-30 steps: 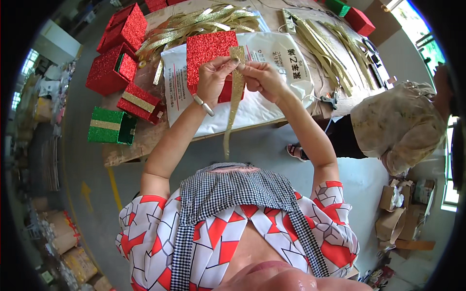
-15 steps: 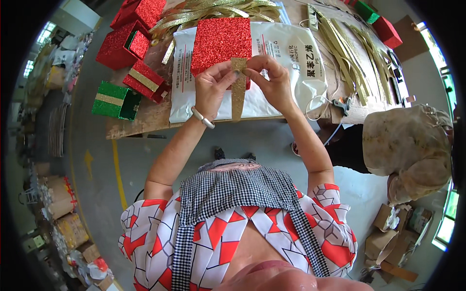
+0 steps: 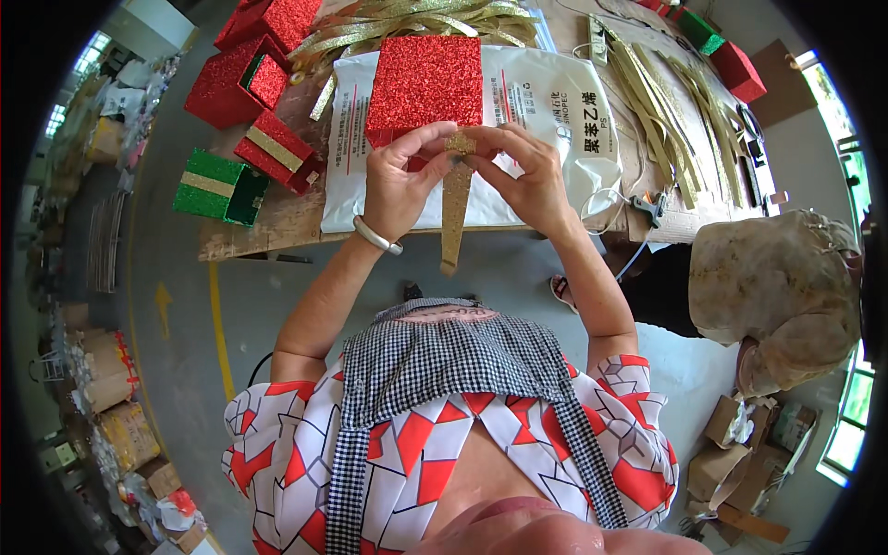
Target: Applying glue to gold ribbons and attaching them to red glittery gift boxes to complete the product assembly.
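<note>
At upper center, the left hand (image 3: 396, 190) and right hand (image 3: 534, 183) meet, pinching a gold strip (image 3: 454, 211) near the red box (image 3: 425, 81); their grip now covers more strip end, suggesting firmer control.

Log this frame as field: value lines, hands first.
Left hand: pinching a gold glitter ribbon strip
Right hand: pinching the same strip, close beside the left
Strip tail: toward the checked apron
Beyond hands: red glitter box on a white plastic sack
Table left: gold-banded green box, gold-banded red box
Table far side: heap of gold ribbons
Right: co-worker, partly visible
</note>
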Demonstrator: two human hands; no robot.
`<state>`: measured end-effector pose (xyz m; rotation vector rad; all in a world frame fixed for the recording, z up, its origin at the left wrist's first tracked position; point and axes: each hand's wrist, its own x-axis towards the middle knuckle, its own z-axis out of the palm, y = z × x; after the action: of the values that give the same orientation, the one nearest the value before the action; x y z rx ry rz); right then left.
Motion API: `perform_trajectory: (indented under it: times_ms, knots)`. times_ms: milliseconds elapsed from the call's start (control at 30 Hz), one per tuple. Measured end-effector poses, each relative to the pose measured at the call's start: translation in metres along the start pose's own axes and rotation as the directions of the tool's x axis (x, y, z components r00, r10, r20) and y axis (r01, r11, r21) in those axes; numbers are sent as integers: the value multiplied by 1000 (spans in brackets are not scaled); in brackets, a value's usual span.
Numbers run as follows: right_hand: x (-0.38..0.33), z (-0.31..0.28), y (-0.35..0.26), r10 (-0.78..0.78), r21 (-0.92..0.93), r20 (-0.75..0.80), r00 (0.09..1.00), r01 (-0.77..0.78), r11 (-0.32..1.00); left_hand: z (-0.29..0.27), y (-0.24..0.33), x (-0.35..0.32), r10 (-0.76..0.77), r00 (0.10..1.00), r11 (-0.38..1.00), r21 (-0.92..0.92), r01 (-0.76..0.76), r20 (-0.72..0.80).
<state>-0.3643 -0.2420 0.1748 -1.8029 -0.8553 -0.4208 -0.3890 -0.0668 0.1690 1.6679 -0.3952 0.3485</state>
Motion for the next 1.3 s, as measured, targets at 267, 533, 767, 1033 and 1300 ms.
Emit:
perform_trajectory:
  times_ms: [267, 533, 767, 1033, 1300]
  knots:
    - [-4, 2, -9, -3, -56, -3, 1000, 3, 998, -2, 19, -4, 222, 973, 886, 404, -228, 62]
    - [-10, 8, -15, -167, -260, -42, 985, 151, 954, -1, 26, -7, 300, 949, 766, 568, -301, 98]
    - [-15, 10, -18, -212, -327, -63, 975, 181, 928, 1, 22, -11, 407, 903, 679, 615, -400, 137]
    - [-19, 6, -25, -222, -348, -83, 971, 181, 920, 3, 26, -15, 492, 847, 553, 680, -482, 200]
    - [-19, 0, -24, -198, -280, -19, 980, 185, 942, 2, 31, -19, 451, 860, 555, 681, -478, 237]
